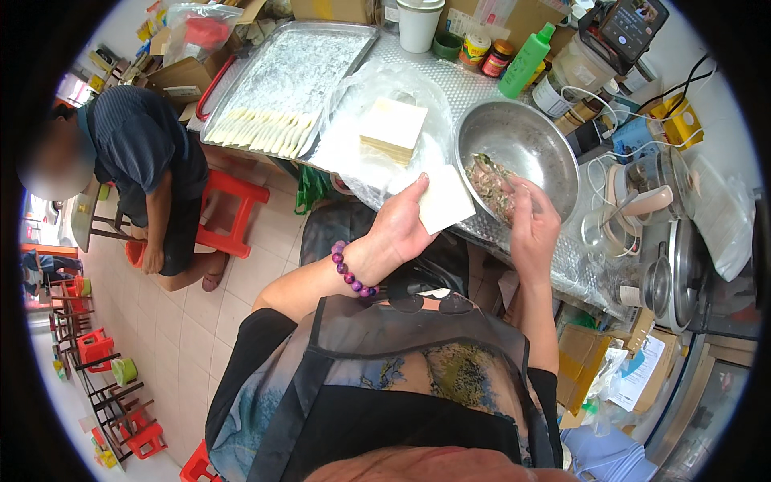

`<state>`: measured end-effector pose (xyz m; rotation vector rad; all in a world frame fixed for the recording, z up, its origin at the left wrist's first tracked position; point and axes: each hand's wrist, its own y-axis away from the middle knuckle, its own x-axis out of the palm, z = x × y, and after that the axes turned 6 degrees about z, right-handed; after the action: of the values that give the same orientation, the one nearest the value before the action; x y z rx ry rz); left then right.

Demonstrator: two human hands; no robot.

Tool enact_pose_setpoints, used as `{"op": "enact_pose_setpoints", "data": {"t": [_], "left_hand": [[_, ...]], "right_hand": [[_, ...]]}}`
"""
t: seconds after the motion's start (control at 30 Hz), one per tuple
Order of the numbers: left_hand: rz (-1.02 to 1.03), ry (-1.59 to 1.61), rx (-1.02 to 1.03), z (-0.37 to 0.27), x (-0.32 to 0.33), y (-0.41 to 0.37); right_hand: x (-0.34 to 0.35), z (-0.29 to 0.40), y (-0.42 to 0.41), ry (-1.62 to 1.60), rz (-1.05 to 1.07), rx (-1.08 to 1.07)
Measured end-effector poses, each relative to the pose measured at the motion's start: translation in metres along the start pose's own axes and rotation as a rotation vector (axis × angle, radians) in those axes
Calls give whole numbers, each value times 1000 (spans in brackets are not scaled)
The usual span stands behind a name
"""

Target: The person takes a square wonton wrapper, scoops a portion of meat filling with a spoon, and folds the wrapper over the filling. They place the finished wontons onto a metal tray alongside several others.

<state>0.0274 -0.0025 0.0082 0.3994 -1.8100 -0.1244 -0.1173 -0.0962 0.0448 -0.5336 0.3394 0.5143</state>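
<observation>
A square dough wrapper lies across the fingers of my left hand, its thumb on the wrapper's edge. My right hand is at the near side of a steel mixing bowl, fingers closed around what seems a thin utensil, mostly hidden, in the minced filling with green bits. Left of the bowl, a stack of square wrappers rests on a clear plastic bag. Farther left is a flour-dusted metal tray with a row of folded wrappers along its near edge.
Behind the bowl stand a green bottle, jars and a white cup. A glass kettle and cables are at the right. A person sits at the left near a red stool.
</observation>
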Motion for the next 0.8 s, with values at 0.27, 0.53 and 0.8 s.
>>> {"op": "enact_pose_setpoints", "data": {"t": [0.27, 0.53, 0.8], "left_hand": [[71, -19, -42, -4, -1, -6], [73, -28, -64, -9, 3, -3], [144, -23, -119, -22, -4, -5]], "right_hand": [[9, 4, -6, 139, 127, -32], [9, 5, 24, -204, -49, 28], [14, -8, 39, 446, 323, -656]]}}
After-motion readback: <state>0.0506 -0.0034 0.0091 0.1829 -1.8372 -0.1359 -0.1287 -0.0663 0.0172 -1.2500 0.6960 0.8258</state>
